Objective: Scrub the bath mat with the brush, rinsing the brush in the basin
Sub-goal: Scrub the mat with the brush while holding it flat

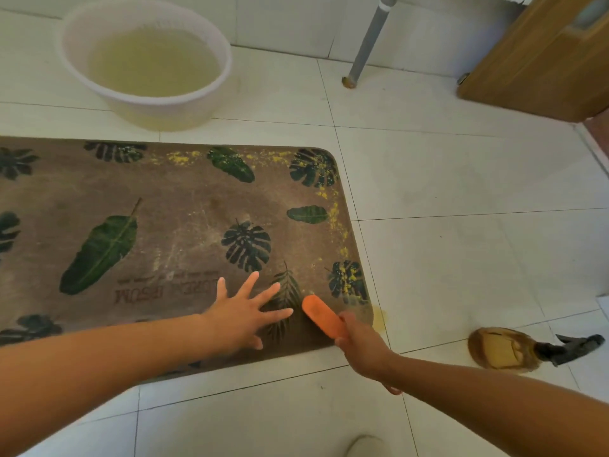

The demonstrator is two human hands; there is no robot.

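White floor tiles (461, 192) fill your view. At the bottom edge a pale rounded thing (365, 446) is cut off, and you cannot tell what it is. Your left hand (242, 316) lies flat on the mat (184, 209) near its near right corner, fingers (250, 282) spread wide. Just right of it, your right hand (361, 344) curls round the handle of the orange brush (321, 315). The handle is hidden in your grip, the bristles face down out of sight, and the head rests on the mat. The brown, leaf-printed mat runs off the left edge. Its lettering is upside down to you and seems to read "LOREM IPSUM"; the smaller line beyond is too fine to read. Yellow specks (334, 212) dot its right and far edges. A bottle (507, 349) lies on its side on the tiles to your right, its label blurred. Beyond the mat stands the white basin (158, 115), holding yellowish water. A grey leg (369, 41) and a wooden door (540, 57) are cut off at the top.
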